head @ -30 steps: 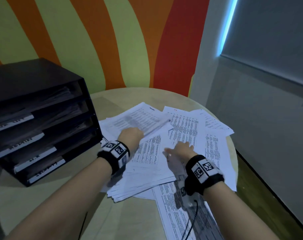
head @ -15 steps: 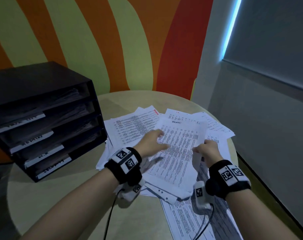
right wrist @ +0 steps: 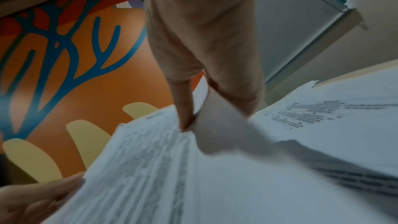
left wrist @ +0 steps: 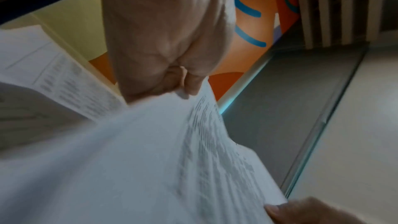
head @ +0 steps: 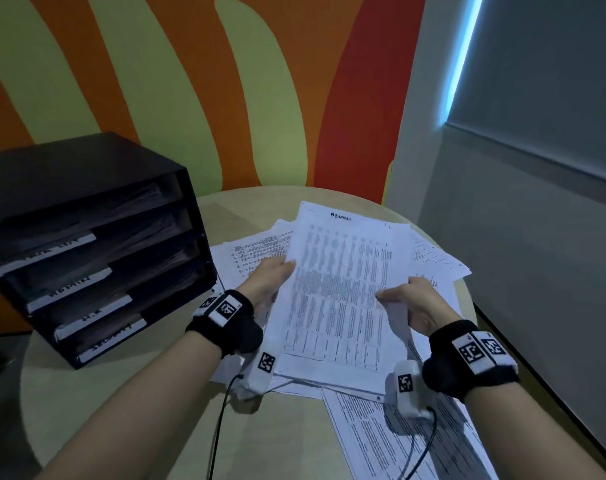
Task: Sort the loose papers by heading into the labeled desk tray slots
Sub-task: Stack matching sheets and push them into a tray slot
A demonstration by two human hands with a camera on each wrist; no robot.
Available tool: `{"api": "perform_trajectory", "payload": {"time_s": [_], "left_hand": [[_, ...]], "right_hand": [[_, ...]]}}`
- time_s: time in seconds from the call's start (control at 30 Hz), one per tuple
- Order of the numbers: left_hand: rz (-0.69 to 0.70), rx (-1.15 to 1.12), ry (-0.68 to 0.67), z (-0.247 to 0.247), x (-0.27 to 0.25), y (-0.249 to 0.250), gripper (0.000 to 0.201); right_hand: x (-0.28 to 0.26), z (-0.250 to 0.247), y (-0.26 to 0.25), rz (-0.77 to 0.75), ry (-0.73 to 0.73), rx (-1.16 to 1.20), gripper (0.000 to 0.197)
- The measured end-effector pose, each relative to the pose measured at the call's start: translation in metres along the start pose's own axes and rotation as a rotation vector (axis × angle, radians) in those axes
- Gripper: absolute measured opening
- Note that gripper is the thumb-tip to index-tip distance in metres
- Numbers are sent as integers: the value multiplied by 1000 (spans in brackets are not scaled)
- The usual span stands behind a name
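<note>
A printed sheet (head: 339, 285) with a dark heading at its top is held tilted above the paper pile (head: 246, 258) on the round table. My left hand (head: 270, 277) pinches its left edge, as the left wrist view shows at the sheet (left wrist: 150, 159) under my left hand (left wrist: 181, 84). My right hand (head: 409, 303) pinches the right edge with the thumb on top; the right wrist view shows my right hand (right wrist: 189, 122) on the sheet (right wrist: 161, 168). The black desk tray (head: 87, 244) with four labelled slots stands at the left, papers in its slots.
More printed sheets (head: 429, 254) fan out at the right and toward the near edge (head: 381, 431). The beige table (head: 294, 438) shows bare wood near me. A striped orange and green wall stands behind, a grey wall at the right. Cables hang from both wrist cameras.
Both hands left the pile, took one sheet by its sides and raised it, tilting its heading up toward me.
</note>
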State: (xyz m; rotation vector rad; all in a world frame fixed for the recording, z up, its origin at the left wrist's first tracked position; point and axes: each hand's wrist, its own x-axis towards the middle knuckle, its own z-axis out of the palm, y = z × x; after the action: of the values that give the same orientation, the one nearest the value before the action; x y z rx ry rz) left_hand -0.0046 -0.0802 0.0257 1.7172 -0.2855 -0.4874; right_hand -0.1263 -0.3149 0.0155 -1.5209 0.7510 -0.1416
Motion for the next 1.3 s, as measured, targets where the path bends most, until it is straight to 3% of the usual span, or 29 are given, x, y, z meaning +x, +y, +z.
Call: {"api": "perform_trajectory", "payload": {"time_s": [0.07,0.1,0.17,0.2,0.27,0.33,0.43,0.53,0.67,0.8,0.9,0.97,1.03,1.07,1.13,1.2,1.3], "left_hand": [[6,104,15,-3,5,-3,11],[5,311,43,-9,14,-9,31],[-29,920,32,-23,28,-23,94],[-41,1132,11,-30,30,-26,110],[-122,1257,-48,-43,34,-31,119],[-145,1261,-104,-50,36,-33,103],[-47,1357,-126,-49,33,-27,55],[17,1541,-112,-37,22,-16,25],[-23,1758,-158,-22,8,-7,16],[45,1638,-163,-5,-4,9,10],[60,1363,-289,22,-24,25,15],[-44,1099,-448,37,-32,32,33],[-180,808,-484,43,-26,33,55],[-177,770,-431,43,-20,33,58],[-75,926,-241,32,-6,26,53],[-75,1069,-54,17,5,14,81],[-241,1222,19,-2,8,-2,114]], "right_hand": [[1,-7,4,-10,96,-47,13],[2,-13,6,-28,142,-57,13],[2,-24,9,-63,219,-80,15],[3,-31,11,-66,252,-103,17],[5,-43,14,-48,290,-119,19],[7,-52,15,-29,307,-121,23],[4,-54,17,-23,303,-124,17],[4,-51,21,-1,289,-127,19],[5,-49,25,12,277,-137,18],[6,-55,24,5,320,-138,16],[8,-58,24,6,348,-141,23],[7,-58,26,2,355,-141,16],[6,-58,27,-8,359,-133,16],[4,-59,27,-9,355,-132,16],[2,-60,26,-5,349,-131,20],[0,-62,25,1,341,-124,27],[2,-65,28,-17,355,-111,15]]}}
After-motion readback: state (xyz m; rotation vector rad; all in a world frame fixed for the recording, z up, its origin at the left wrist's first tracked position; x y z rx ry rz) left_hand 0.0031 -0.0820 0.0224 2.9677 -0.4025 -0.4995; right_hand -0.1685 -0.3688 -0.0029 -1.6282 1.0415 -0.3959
